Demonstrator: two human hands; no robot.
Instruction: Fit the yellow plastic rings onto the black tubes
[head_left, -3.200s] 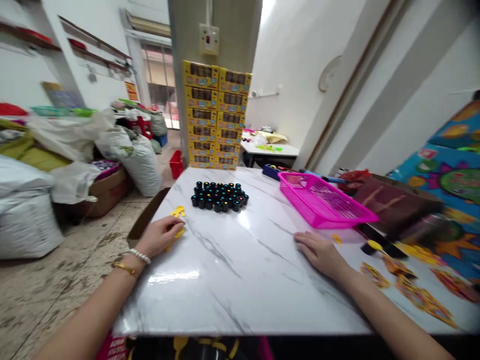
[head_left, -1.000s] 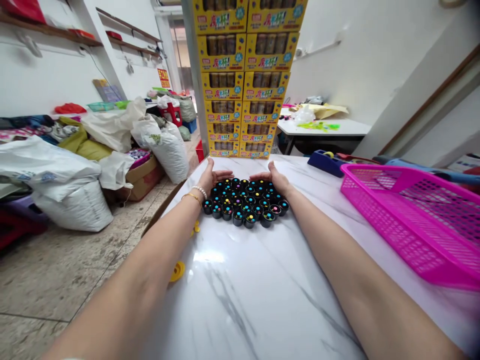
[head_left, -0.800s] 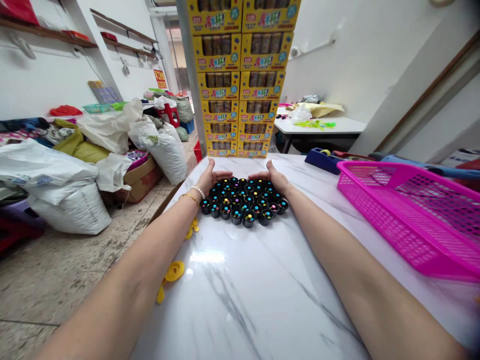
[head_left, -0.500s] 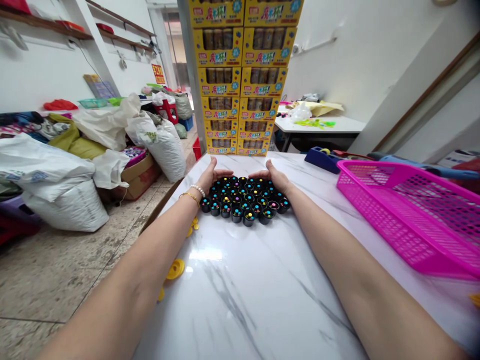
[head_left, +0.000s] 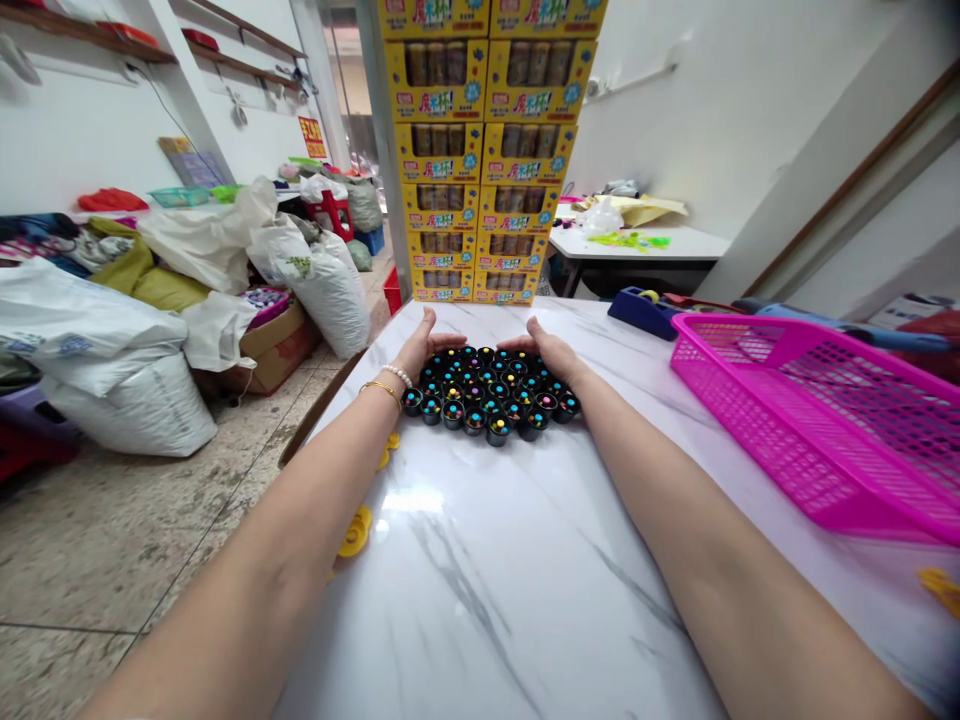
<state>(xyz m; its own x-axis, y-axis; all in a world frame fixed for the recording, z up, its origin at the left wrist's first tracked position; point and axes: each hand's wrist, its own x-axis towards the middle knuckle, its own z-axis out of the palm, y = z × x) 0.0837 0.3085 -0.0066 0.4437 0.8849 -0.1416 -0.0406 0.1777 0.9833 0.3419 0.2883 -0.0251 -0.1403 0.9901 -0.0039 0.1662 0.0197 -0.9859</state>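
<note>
A tight cluster of small black cups [head_left: 475, 418], each with coloured bits in it, stands upright on the white marbled table [head_left: 465, 560]. My left hand [head_left: 421, 352] lies along the cluster's left and far side, thumb up and fingers stretched inward. Mirroring it, my right hand [head_left: 549, 354] borders the right and far side, its thumb raised too. Both palms face the cups, and neither hand grips a single one. Fingertips partly disappear behind the far cups, so exact contact there is hard to see. Yellow round plastic pieces [head_left: 355, 532] lie beside my left forearm.
Yellow boxes [head_left: 442, 155] are stacked high at the table's far end. On the right stand a pink plastic basket [head_left: 787, 420] and a blue tape dispenser [head_left: 643, 314]. More yellow pieces [head_left: 941, 588] lie at the right edge. Full white sacks [head_left: 127, 390] crowd the floor at left.
The hands and the cup cluster keep nearly the same arrangement. The whole view has shifted slightly, with the table and basket a little higher in the picture.
</note>
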